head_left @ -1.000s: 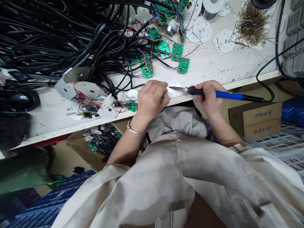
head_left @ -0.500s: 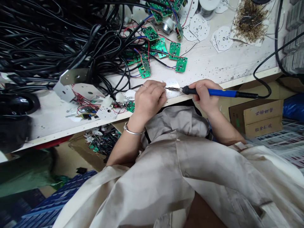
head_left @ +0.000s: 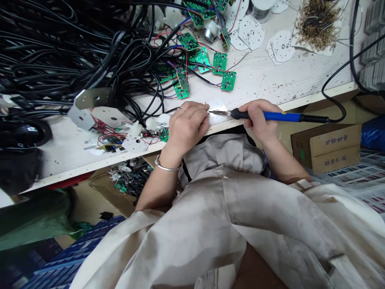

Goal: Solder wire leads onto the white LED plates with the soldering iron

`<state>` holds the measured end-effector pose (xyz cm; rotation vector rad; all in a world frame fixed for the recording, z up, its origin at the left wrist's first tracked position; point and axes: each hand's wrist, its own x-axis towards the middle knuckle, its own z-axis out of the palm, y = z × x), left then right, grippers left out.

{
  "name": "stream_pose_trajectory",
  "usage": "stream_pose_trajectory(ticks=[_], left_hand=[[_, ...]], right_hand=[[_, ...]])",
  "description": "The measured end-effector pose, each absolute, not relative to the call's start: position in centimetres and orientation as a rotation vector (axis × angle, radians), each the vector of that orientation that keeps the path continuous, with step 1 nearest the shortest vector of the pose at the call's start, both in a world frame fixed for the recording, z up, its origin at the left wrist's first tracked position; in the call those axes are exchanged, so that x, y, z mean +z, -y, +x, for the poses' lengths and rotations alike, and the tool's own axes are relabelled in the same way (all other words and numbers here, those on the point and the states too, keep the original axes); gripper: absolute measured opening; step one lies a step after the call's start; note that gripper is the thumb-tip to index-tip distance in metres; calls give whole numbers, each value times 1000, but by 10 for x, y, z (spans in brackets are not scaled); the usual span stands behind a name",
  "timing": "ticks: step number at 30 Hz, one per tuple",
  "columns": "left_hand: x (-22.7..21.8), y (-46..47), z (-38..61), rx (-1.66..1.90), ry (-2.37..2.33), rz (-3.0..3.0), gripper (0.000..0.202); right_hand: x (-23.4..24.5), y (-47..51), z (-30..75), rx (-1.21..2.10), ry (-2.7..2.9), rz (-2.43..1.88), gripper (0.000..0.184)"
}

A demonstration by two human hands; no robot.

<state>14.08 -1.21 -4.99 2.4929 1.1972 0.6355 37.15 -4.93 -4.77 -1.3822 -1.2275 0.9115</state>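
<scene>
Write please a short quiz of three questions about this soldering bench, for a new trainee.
1. True or false: the right hand holds the blue-handled soldering iron.
2. The iron's metal tip points at: A) the white round board beside the left hand; B) a red plastic cup; C) a glass bottle.
3. Fill in: the left wrist wears a silver metal ____.
Key: 1 true; 2 A; 3 bracelet.

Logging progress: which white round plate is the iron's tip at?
The white round plate between the left hand and the right hand holding the soldering iron; the others lie away from both hands.
</scene>
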Motion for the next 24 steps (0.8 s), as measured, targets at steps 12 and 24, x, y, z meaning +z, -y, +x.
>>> stream_pose_trajectory(ticks=[12,24], left_hand=[[-50,11,138,600,-1171,2433,16],[-52,17,144,663,-1225,2545,18]], right_hand=[[-49,52,370,837,1125,-1384,51],[-77,58,358,289,1929,-1252,43]])
